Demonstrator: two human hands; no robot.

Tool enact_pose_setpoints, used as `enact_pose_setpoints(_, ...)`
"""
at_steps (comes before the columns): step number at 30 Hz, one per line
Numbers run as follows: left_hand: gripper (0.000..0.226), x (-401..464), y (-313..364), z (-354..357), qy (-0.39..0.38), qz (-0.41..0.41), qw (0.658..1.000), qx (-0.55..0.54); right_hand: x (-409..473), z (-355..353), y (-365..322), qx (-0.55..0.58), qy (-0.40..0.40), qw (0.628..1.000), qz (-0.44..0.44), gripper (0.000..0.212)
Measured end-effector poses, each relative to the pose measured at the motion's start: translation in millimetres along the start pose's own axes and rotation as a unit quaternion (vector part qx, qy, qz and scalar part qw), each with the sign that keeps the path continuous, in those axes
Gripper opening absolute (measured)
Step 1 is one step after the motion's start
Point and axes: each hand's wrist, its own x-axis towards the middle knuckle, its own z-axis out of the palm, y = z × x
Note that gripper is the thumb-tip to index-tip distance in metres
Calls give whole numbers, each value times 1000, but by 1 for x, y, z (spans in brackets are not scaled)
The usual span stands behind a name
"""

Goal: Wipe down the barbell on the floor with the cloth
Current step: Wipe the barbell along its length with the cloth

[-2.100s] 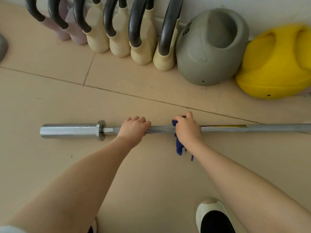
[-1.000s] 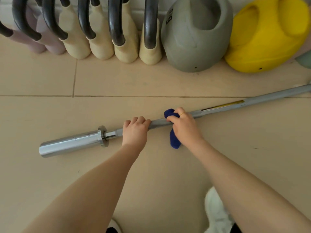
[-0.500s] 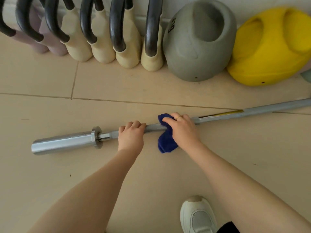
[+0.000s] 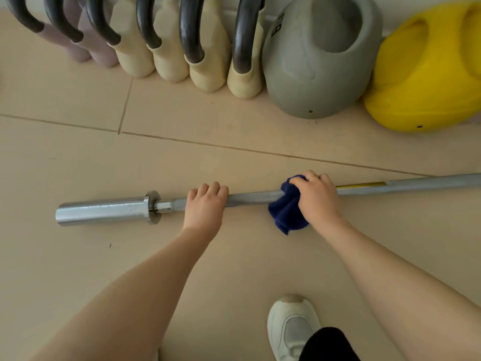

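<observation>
A steel barbell [image 4: 250,198] lies on the tan floor, running from a thick sleeve and collar [image 4: 104,211] at the left out past the right edge. My left hand [image 4: 205,207] grips the shaft just right of the collar, fingers curled over it. A dark blue cloth [image 4: 286,212] is bunched around the shaft to the right. My right hand [image 4: 317,198] holds this cloth against the bar; part of the cloth hangs down to the floor on the near side. A yellow strip [image 4: 360,185] marks the shaft right of my right hand.
Along the back wall stands a row of kettlebells: several cream and mauve ones with black handles [image 4: 192,48], a large grey one [image 4: 320,61] and a yellow one [image 4: 426,74]. My white shoe [image 4: 292,327] stands on the floor near the bottom edge.
My right hand has slid the cloth a little to the right along the shaft, widening the gap to my left hand. The left hand keeps its grip near the collar. The view has shifted.
</observation>
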Motion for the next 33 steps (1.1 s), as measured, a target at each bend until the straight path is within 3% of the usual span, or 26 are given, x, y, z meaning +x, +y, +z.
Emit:
enact_pose_setpoints(3, 51, -5, 3, 5, 15, 0, 1000, 20, -8, -1, -3, -23, 8, 998, 59, 27)
enact_pose_setpoints(7, 52, -13, 7, 10, 21, 9, 999, 25, -15, 6, -46, 5, -26, 999, -38, 24)
enact_pose_setpoints(10, 51, -14, 5, 12, 34, 14, 999, 27, -12, 4, -32, 34, -23, 997, -67, 25)
enact_pose_setpoints(14, 49, -13, 4, 12, 47, 12, 999, 18, -12, -5, 9, -30, 14, 997, 68, 31)
enact_pose_setpoints(16, 48, -12, 4, 11, 53, 12, 998, 17, -8, -9, 5, 3, 4, 994, 105, 27)
enact_pose_setpoints(20, 44, -12, 2, 11, 56, 28, 998, 24, -1, -2, -55, 90, -44, 995, -13, 27)
enact_pose_setpoints(23, 40, -9, -3, 11, 60, 48, 997, 31, -9, 8, -89, 147, -29, 984, -94, 28)
enact_pose_setpoints(25, 37, -5, -7, 11, 67, 56, 996, 34, -8, 9, -73, 110, 12, 987, -116, 37)
enact_pose_setpoints(28, 35, 0, -12, 12, 77, 51, 996, 21, 0, 9, -22, 35, 105, 993, -35, 52)
enact_pose_setpoints(30, 34, 3, -12, 11, 78, 47, 996, 5, 3, 11, -13, 15, 99, 994, 41, 38)
enact_pose_setpoints(33, 37, 5, -12, 10, 64, 44, 997, -1, -2, 18, -56, 63, 99, 992, 51, 27)
